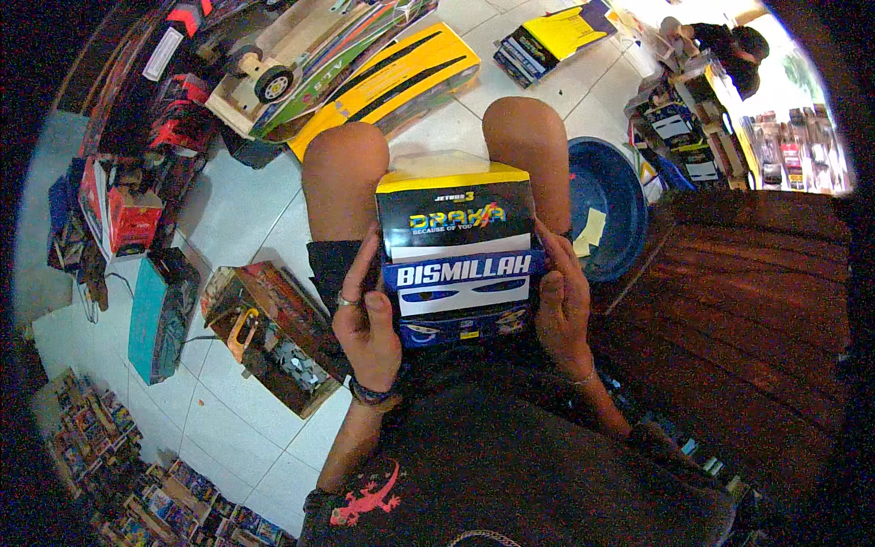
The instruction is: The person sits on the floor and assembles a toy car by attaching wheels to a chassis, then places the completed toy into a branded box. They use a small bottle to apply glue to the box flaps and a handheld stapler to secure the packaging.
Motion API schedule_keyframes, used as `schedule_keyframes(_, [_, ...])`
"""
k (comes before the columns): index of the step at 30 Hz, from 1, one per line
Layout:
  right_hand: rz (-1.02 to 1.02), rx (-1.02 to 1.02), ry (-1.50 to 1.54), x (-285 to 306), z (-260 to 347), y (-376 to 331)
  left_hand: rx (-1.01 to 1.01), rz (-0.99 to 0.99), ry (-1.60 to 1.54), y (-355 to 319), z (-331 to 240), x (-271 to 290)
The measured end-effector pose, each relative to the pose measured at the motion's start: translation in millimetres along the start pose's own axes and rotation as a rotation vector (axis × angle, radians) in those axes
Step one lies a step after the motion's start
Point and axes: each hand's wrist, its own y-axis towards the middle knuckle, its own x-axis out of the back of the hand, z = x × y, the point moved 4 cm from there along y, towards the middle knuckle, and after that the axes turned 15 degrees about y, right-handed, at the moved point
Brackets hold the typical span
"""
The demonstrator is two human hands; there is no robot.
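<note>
Item: black, blue and yellow printed cardboard model bus body [458, 251] — resting on the lap, clasped at both sides by left hand [366, 321] and right hand [563, 305]. Risk: thin card may crush if squeezed.

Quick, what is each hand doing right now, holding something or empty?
Left hand: closed on the left side of the model bus body.
Right hand: closed on its right side.
</note>
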Motion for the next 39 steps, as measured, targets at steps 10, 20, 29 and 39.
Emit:
schedule_keyframes(10, [0.005, 0.022, -0.079, -2, 4, 2, -0.054, 0.01, -0.086, -1, -11, -4])
schedule_keyframes(20, [0.001, 0.019, -0.108, -1, 6, 2, -0.014, 0.066, -0.134, -2, -10, -4])
schedule_keyframes(29, [0.0, 0.012, -0.111, 1, 5, 1, -0.011, 0.064, -0.108, -2, -8, -4])
schedule_keyframes(39, [-0.009, -0.001, -0.092, 0, 5, 2, -0.011, 0.049, -0.125, -1, -13, -4])
